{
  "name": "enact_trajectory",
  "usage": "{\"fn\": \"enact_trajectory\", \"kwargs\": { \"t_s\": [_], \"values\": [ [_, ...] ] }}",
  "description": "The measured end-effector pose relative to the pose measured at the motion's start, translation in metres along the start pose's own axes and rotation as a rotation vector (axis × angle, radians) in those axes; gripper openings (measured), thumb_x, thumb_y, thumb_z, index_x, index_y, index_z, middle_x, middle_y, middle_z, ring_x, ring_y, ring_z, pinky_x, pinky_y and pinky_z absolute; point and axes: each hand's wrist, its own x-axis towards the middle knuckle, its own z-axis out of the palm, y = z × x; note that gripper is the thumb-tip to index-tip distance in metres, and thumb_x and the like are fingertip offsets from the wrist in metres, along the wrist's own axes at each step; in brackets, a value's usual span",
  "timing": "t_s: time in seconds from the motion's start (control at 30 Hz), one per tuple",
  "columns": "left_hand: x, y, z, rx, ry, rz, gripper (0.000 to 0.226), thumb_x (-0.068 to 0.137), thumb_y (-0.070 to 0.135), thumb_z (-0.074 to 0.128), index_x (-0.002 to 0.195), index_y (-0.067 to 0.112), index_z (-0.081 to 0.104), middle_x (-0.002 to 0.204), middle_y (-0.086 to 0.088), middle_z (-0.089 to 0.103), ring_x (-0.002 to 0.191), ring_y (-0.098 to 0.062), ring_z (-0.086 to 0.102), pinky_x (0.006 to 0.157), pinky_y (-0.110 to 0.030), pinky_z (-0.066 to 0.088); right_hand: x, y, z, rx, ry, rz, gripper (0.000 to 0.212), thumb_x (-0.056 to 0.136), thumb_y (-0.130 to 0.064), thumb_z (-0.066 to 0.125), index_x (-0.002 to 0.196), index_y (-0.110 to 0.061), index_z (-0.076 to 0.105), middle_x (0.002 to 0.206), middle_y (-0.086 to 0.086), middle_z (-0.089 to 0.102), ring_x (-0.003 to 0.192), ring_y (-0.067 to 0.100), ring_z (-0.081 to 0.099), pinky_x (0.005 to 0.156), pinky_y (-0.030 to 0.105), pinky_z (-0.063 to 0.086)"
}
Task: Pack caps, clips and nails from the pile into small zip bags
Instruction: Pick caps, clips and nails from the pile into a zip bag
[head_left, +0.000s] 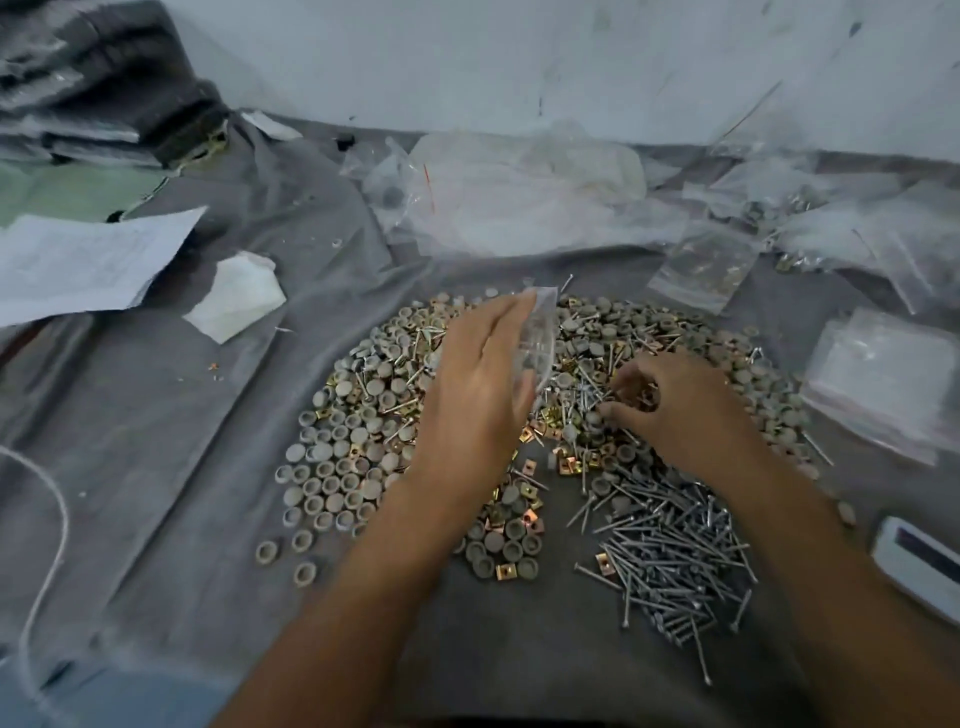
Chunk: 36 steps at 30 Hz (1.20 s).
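Grey cloth (156, 467) under white wall (467, 52); left hand (478, 395) grips zip bag (537, 338), right hand (675, 405) pinches pile (363, 415).

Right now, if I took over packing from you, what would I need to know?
Left hand: holds a small clear zip bag over the pile; what's inside is hard to tell.
Right hand: fingers curled, picking among nails and clips in the middle of the pile.
Grey caps lie mostly left, nails near right, gold clips between.
Done: some filled bags far right.
Empty bags stacked on the right.
Left: most of the pile.
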Motion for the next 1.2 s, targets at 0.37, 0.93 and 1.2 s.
{"fn": "enact_trajectory", "kwargs": {
  "t_s": [0.37,0.93,1.2],
  "values": [
    [-0.029,-0.030,0.026,-0.067,-0.055,0.035,0.065,0.086,0.012,0.075,0.144,0.007,0.048,0.141,-0.009,0.052,0.130,-0.019,0.046,0.115,-0.019,0.029,0.003,-0.028,0.032,-0.164,0.107,0.026,0.054,0.081,-0.064,0.069,0.122,-0.029,0.065,0.120,0.001,0.061,0.116,0.025,0.050,0.084,0.039,0.048],
    [-0.039,-0.026,0.036,-0.204,-0.083,-0.008,0.065,0.085,0.017,0.073,0.144,0.013,0.048,0.138,0.012,0.044,0.119,-0.013,0.055,0.110,-0.017,0.037,-0.001,-0.011,0.039,0.149,0.263,-0.070,0.016,0.094,-0.029,0.067,0.109,-0.022,0.068,0.103,-0.008,0.065,0.097,0.012,0.059,0.082,0.032,0.049],
    [-0.033,-0.028,0.035,-0.226,-0.081,-0.023,0.064,0.083,0.023,0.071,0.143,0.016,0.050,0.134,0.017,0.044,0.121,-0.014,0.056,0.108,-0.036,0.045,0.004,-0.006,0.030,0.572,0.324,-0.005,0.008,0.098,-0.033,0.058,0.102,-0.030,0.065,0.084,-0.019,0.068,0.082,-0.006,0.063,0.067,0.008,0.045]
  ]
}}
